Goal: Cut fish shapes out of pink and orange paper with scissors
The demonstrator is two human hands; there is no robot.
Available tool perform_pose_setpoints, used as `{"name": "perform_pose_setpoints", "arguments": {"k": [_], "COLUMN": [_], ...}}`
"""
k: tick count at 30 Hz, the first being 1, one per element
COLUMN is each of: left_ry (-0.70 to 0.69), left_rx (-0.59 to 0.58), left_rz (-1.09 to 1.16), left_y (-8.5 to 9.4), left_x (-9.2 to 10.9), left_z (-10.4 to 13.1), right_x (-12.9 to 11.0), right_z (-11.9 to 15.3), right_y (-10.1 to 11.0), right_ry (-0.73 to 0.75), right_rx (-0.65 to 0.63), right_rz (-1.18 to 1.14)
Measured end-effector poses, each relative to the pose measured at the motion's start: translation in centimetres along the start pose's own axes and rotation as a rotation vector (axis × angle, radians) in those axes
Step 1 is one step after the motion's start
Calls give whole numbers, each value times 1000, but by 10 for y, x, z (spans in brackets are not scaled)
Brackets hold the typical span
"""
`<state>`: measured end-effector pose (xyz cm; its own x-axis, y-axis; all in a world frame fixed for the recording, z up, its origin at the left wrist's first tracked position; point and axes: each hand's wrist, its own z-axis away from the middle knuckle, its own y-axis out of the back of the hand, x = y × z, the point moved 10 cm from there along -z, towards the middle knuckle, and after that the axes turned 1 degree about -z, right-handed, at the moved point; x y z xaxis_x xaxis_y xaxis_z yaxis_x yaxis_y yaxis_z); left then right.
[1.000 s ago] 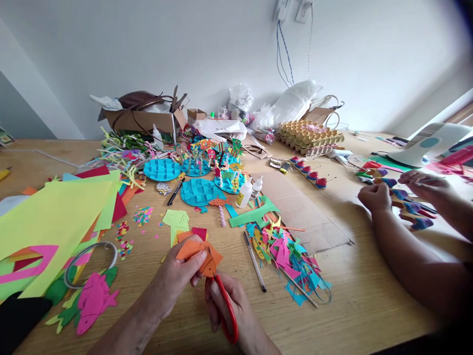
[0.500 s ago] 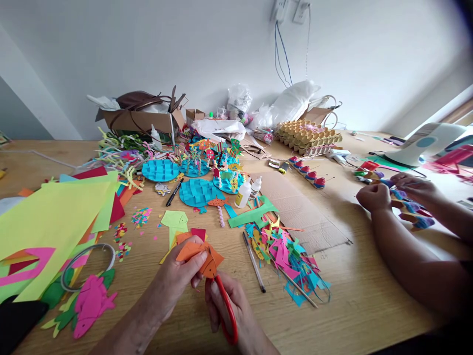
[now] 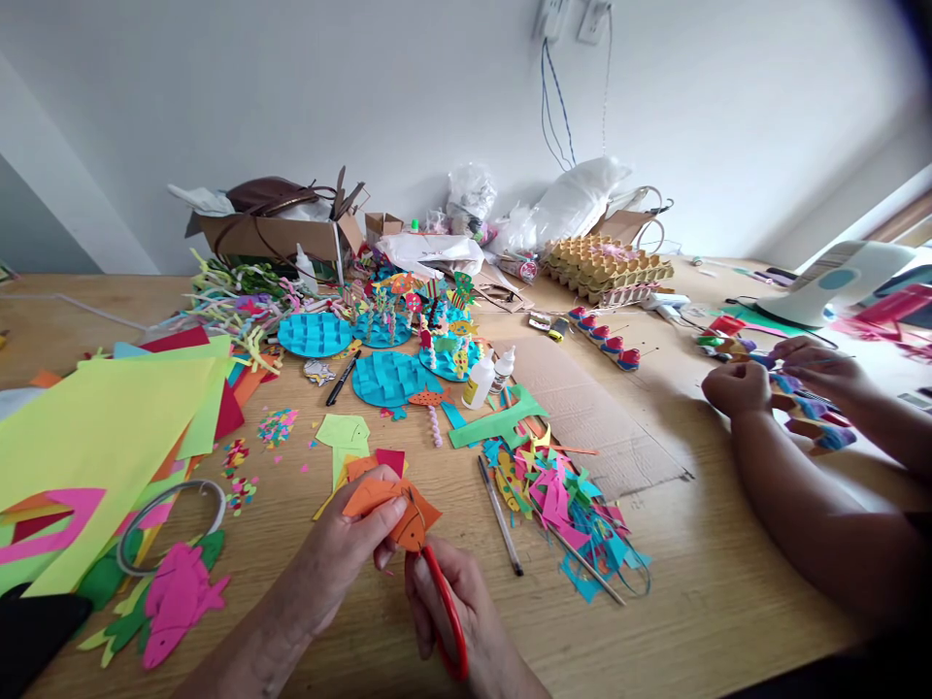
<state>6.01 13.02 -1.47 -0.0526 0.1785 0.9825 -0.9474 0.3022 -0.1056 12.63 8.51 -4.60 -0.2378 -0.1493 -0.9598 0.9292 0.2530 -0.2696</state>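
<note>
Between the thumb and fingers of my left hand [image 3: 362,524] is a piece of orange paper [image 3: 412,524] with a fish drawn on it in dark lines. My right hand [image 3: 458,592] is closed round red-handled scissors [image 3: 449,616]. Their blades meet the paper's lower edge, near the drawn fish head, and are mostly hidden. Just beyond my left hand lies a yellow-green paper piece [image 3: 344,434] with a fish outline. At the lower left, pink fish cut-outs [image 3: 179,602] rest over green ones.
Paper scraps [image 3: 560,495] and a pen [image 3: 500,515] lie right of my hands. Coloured sheets [image 3: 109,427] and a tape roll [image 3: 142,515] are at left. Glue bottles [image 3: 479,382] stand by blue discs [image 3: 393,379]. A co-worker's hands [image 3: 743,388] handle a painted egg-carton strip at right.
The orange paper has turned very slightly between my hands, and the view has shifted a little. Both hands keep their hold.
</note>
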Motion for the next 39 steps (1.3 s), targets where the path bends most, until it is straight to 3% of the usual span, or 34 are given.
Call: {"name": "perform_pose_setpoints", "arguments": {"k": [13,26,39], "left_ry": [-33,29,113], "left_rx": [33,77,-38], "left_rz": [-37,-67,-62], "left_y": [9,18,20], "left_x": [-4,-7,-11], "left_z": [0,-2,-2], "right_x": [7,2,18], "right_z": [2,0,6], "right_y": [0,0,5], "right_ry": [-13,-32,6], "right_rx": [-32,-4,-56], "right_rz": [39,161,267]}}
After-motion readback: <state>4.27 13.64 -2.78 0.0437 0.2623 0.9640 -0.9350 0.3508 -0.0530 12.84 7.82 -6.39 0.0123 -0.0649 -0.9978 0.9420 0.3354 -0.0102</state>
